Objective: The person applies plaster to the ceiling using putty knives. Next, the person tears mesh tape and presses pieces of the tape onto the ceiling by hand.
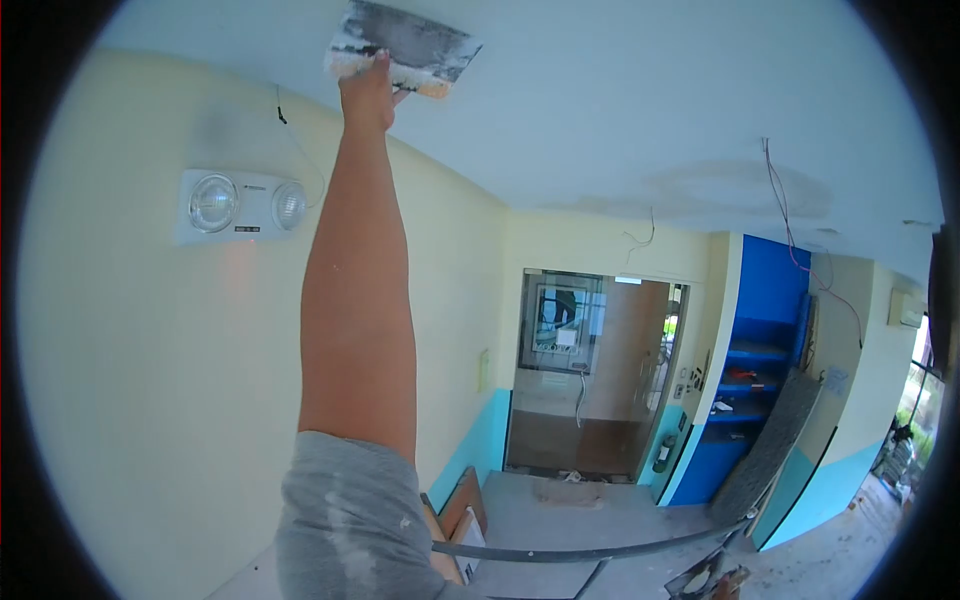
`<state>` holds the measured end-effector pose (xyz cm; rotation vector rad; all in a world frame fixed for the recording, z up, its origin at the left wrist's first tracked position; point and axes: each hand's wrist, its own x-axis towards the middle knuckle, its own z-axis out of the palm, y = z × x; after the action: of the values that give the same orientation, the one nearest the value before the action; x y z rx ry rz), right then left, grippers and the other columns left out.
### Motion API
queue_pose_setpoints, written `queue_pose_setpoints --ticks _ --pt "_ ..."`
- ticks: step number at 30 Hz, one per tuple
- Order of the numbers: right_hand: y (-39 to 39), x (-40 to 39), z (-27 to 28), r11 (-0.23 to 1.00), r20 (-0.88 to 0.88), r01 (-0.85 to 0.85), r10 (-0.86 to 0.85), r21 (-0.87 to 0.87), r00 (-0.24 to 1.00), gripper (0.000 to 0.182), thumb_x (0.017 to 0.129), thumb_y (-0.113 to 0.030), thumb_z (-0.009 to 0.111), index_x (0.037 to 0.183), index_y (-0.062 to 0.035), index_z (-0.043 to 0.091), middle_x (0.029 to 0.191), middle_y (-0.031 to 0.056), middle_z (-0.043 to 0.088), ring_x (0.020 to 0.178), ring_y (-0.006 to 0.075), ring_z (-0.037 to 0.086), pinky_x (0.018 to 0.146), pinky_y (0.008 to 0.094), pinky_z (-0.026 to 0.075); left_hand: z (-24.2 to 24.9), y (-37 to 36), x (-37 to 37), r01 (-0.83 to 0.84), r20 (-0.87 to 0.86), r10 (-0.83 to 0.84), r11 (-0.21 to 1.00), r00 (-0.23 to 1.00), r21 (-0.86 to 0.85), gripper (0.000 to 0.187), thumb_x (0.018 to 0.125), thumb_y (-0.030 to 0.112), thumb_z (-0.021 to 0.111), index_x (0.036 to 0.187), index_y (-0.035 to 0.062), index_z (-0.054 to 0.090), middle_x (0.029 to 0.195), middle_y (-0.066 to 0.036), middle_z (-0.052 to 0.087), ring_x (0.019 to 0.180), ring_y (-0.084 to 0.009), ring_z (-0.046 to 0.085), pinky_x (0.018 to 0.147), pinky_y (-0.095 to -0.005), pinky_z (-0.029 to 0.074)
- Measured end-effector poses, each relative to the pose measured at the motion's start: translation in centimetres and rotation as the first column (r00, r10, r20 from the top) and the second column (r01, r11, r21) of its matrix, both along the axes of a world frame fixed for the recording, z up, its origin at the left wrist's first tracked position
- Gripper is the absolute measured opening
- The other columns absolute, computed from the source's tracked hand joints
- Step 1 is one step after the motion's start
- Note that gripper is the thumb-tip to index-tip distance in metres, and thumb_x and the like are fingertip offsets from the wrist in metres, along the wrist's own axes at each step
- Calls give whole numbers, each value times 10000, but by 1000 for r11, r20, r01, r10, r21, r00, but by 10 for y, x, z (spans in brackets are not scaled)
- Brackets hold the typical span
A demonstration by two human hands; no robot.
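Observation:
My left hand (370, 92) is raised overhead at the end of a straight arm, its fingers closed around a wide putty knife (415, 45). The grey metal blade is smeared with white compound and lies close against the pale ceiling (600, 90). A yellowish strip shows along the blade's near edge, beside my fingers. The grey sleeve (350, 510) on this arm carries white smudges. My right hand is out of the picture.
On the yellow wall at left hangs a twin-lamp emergency light (240, 205). Loose wires (785, 210) dangle from the ceiling at right. Below me curves a dark metal rail (590, 553). Farther off stand a glass door (590, 400), blue shelves (750, 375) and a leaning grey board (770, 445).

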<state>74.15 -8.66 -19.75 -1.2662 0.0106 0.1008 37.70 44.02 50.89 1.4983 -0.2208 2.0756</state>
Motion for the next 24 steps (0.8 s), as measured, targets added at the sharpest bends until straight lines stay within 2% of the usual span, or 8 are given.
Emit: queue_pose_setpoints --ticks 2,3,4,6,8,12,17,24 --pt "4 0 -2 999 -13 -11 11 42 1000 495 950 -315 582 1282 45 515 1115 130 595 961 227 565 786 348 489 16 -15 -6 -273 -60 268 956 962 -110 470 1012 372 428 1198 -38 563 1157 -177 645 1078 -318 618 788 -603 553" --pt "7 2 -2 995 -11 -15 17 99 1000 494 948 -312 585 1282 45 515 1114 130 595 959 227 565 785 348 488 20 -19 -20 -924 -217 907 380 361 52 380 981 324 466 1094 -10 608 1022 -149 680 978 -318 650 750 -622 526" --pt "14 7 -7 988 84 -34 21 152 996 518 954 -325 566 1313 40 485 1169 142 582 1025 250 556 852 369 467 24 -3 -38 -838 -164 840 -458 -518 297 300 950 276 504 990 19 653 886 -121 715 877 -318 682 712 -640 499" --pt "26 24 -18 966 248 -62 -3 251 969 568 966 -350 527 1375 30 425 1278 165 557 1156 295 537 986 410 425 19 33 -48 -811 44 820 -572 -571 121 241 914 255 552 805 61 647 760 -100 692 733 -298 672 697 -560 490" --pt "27 41 -16 949 594 136 63 -284 802 432 981 -324 532 1256 9 533 1148 133 598 1059 247 561 914 372 445 -31 -12 -13 -444 -15 448 890 894 104 399 957 349 578 1033 -32 671 955 -143 684 796 -225 633 766 -350 514" --pt "68 17 68 937 323 -25 -95 349 942 352 971 -222 608 1253 -33 516 1094 32 604 980 114 559 844 261 456 -205 -118 83 -486 -393 487 867 780 108 614 825 361 751 1223 -65 557 1062 -166 651 997 -231 622 878 -343 477" --pt "98 -25 112 957 481 -113 -31 268 876 402 969 -231 615 1273 -4 482 1129 57 595 993 116 556 863 263 460 -442 -189 143 -84 -813 83 996 576 42 612 826 297 746 1276 -7 463 1143 -174 612 1041 -257 611 896 -379 474" --pt "94 -54 115 997 516 -37 64 -64 854 443 943 -242 626 1272 22 490 1143 125 623 1058 189 577 910 318 453 -532 -247 176 39 -906 -60 998 420 -48 487 860 279 675 1198 -10 474 968 -242 661 939 -433 647 793 -456 513"
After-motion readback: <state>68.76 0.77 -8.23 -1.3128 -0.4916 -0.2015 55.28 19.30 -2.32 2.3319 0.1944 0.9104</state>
